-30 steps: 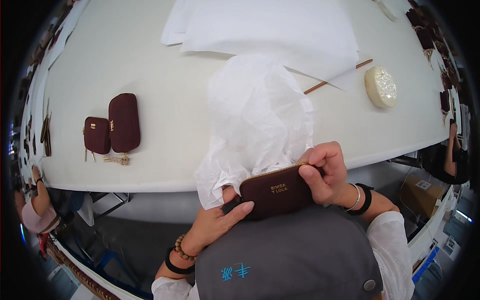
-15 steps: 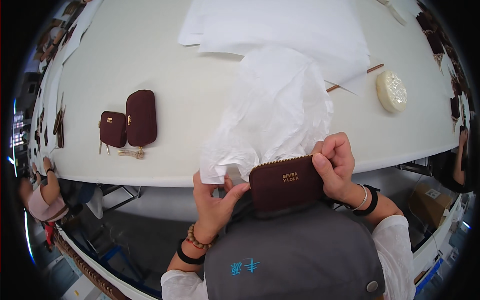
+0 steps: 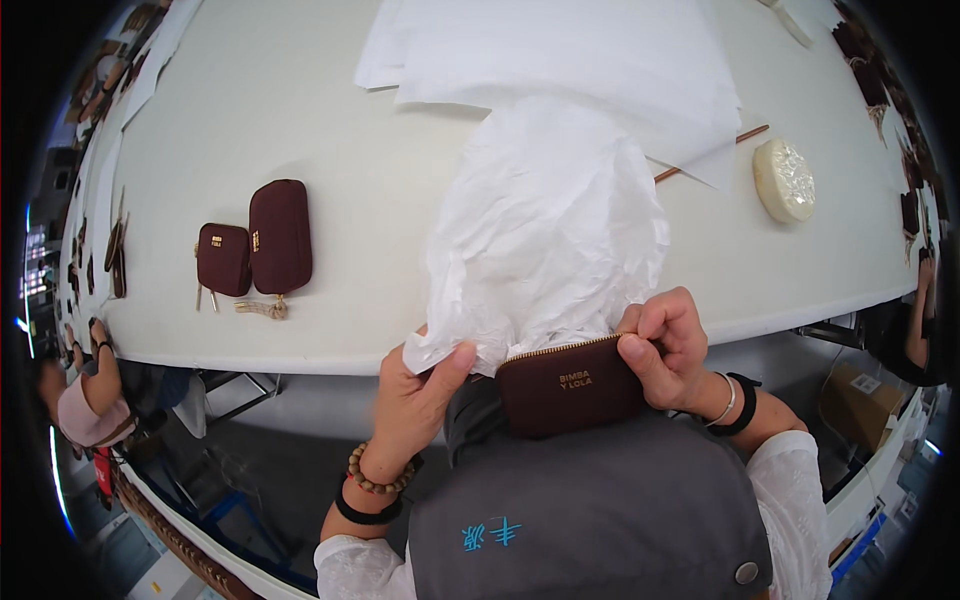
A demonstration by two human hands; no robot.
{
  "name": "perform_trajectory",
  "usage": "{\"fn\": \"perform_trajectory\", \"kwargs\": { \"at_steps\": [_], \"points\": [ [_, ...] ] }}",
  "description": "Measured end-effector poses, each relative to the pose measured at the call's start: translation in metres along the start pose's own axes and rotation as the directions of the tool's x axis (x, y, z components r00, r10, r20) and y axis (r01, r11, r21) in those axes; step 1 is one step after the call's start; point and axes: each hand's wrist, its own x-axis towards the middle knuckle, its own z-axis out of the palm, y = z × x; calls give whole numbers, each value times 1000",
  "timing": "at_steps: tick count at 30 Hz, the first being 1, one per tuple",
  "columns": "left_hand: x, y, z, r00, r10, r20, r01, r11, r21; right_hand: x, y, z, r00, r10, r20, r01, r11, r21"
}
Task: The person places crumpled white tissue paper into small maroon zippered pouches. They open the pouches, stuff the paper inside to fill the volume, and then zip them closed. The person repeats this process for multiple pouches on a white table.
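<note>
Left hand [image 3: 414,395] moved; right hand [image 3: 670,355] holds one pouch [image 3: 555,400].

1. Two burgundy zip pouches [image 3: 281,245] are laid side by side.
2. A brown rod [image 3: 752,134] is partly covered by white paper sheets [image 3: 560,50].
3. Near it, a cream disc [image 3: 784,181] is set.
4. A cardboard box [image 3: 850,402] is seen at right.

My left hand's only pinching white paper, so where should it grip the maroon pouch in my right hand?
Probably the left end of the maroon pouch, coming from the left, thumb on the front face, other fingers behind. No finger covers that rounded end; your right hand pinches the opposite upper corner.
</note>
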Motion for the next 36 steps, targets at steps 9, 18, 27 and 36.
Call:
{"fn": "perform_trajectory", "kwargs": {
  "at_steps": [9,18,27,36],
  "points": [
    [8,-22,30,947,257,-193,-206,946,251,-1,0,2,993,-114,27,116,992,-46],
    [5,-1,4,982,-1,191,-74,920,385,-4,-1,1,995,-99,14,100,993,-56],
    [-3,-2,-11,862,-207,462,102,965,242,-7,6,-1,991,-104,81,111,990,-88],
    [18,-18,12,709,673,209,-618,451,644,1,5,4,991,-133,-2,132,990,-40]
  ]
}}
